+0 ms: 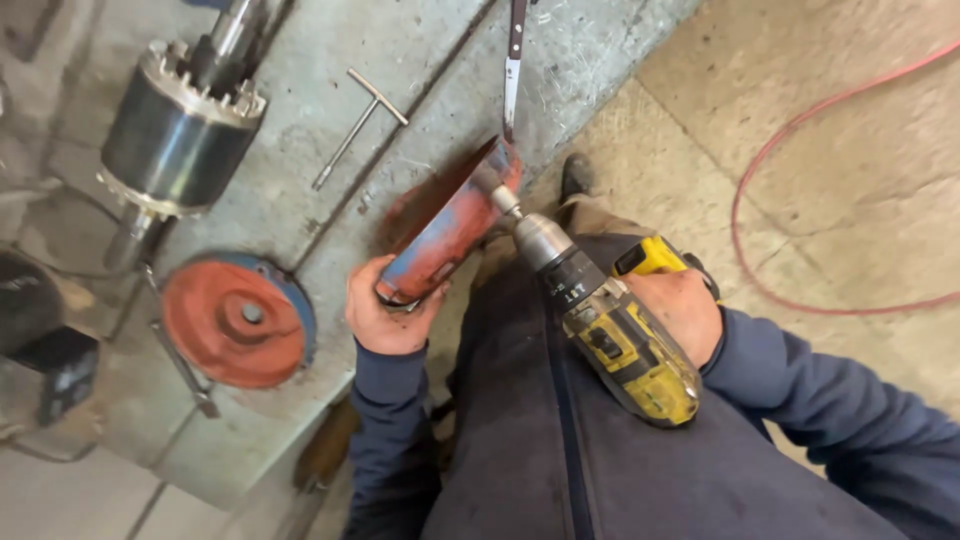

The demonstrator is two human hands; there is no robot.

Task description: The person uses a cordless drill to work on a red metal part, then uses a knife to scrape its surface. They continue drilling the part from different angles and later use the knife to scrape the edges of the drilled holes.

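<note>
Both hands are working near the middle of the frame. The left hand (385, 312) is curling its fingers round the lower rim of a red metal housing (447, 232), gripping it tight and holding it tilted on the edge of the grey desk (300, 180). The right hand (685, 312) is wrapping round the grip of a yellow cordless drill (620, 345), closed firmly on it, with the drill lying slantwise across the person's dark blue jacket. The drill's chuck (543, 240) is pointing up and to the left, and its bit is entering the upper end of the housing.

Left of the left hand, a round red cover plate (237, 320) with a blue rim is lying flat on the desk. At the upper left of the frame a dark cylindrical rotor (178, 135) on a steel shaft is resting on the same surface. A T-handled key (360, 125) is lying just right of it, well apart from the housing. A flat metal bar (514, 60) is running up from the housing to the top edge. At the right of the frame a red cable (775, 160) is looping over the concrete floor (850, 120).
</note>
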